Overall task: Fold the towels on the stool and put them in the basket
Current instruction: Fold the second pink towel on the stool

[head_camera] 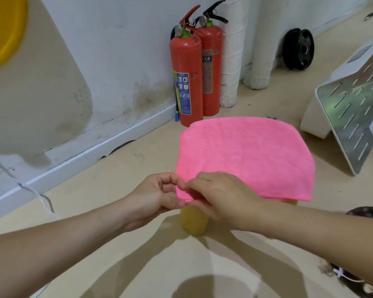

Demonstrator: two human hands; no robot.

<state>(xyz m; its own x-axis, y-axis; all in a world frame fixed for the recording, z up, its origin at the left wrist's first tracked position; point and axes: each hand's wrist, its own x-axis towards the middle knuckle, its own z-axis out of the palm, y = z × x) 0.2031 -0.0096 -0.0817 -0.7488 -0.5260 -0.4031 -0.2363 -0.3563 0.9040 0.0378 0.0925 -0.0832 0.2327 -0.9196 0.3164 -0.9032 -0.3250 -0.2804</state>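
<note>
**A:** Step?

**B:** Start of the first fold, I'd say. The pink terry towel (252,155) lies spread over the yellow plastic stool (193,220), centre-right of frame, with its edges hanging past the seat. Only one stool leg shows clearly, bottom centre.

**A:** Hands?

**B:** Both are at the towel's near-left corner. The left hand (157,196) has its fingers (177,181) curled, thumb and forefinger together on the hem. The right hand (222,194) touches the left, fingers curled onto the same corner. It's seen from the back, so the pinch is partly hidden, but it reads as clamped on the cloth.

**A:** Next move?

**B:** My guess: slide one hand along the near edge to the other corner, then lift and lay that edge over the far one. It needs an even grip so the hem stays straight. I can't tell if more towels lie underneath.

**A:** Basket?

**B:** None I can identify. There's a dark patterned thing (368,211) cut off at the lower-right edge; can't tell what it is.

**A:** Around it?

**B:** Two red fire extinguishers (186,78) stand upright at the wall, top centre, apart from the towel. White wrapped pipes (232,61) are just beside them. A black weight plate (298,49) leans upper right. A thin white cable (45,201) lies lower left.

**A:** Obstructions?

**B:** Nothing lies on the towel. The perforated metal panel (353,117) at the right edge is nearest and could snag a wide swing.
</note>
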